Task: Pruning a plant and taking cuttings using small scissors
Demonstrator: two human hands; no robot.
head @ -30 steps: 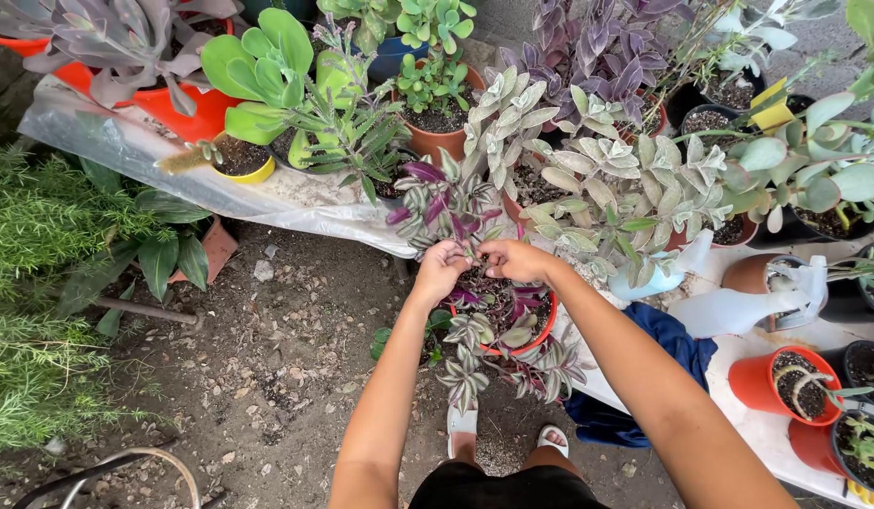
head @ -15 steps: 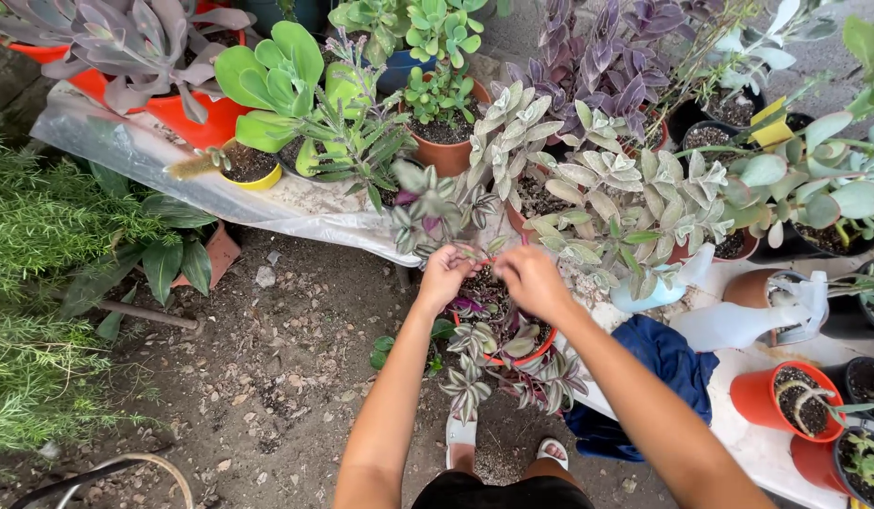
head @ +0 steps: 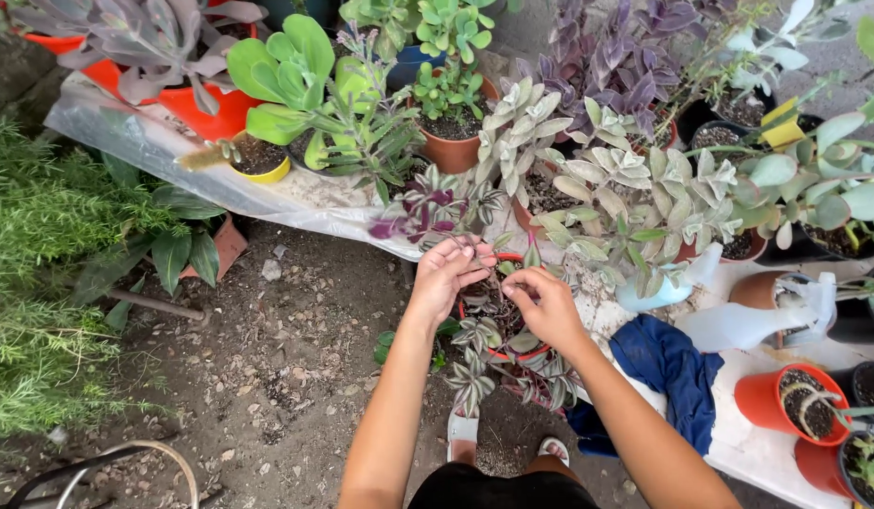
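Left hand (head: 446,273): my forearm rises from the lower frame; wrist bent, fingers pinched narrow on a thin stem (head: 468,247) above the pot.
Right hand (head: 542,303): forearm comes in from lower right; fingers curled down into the leaves, whether they grip anything I cannot tell.
Red pot (head: 498,353): sits between both hands, at the front edge of the desk (head: 738,443), holding a purple-green striped plant (head: 474,377) that trails over its rim.
Surroundings: blue cloth (head: 668,368) just right of my right forearm; bare dirt ground (head: 267,377) to the left.
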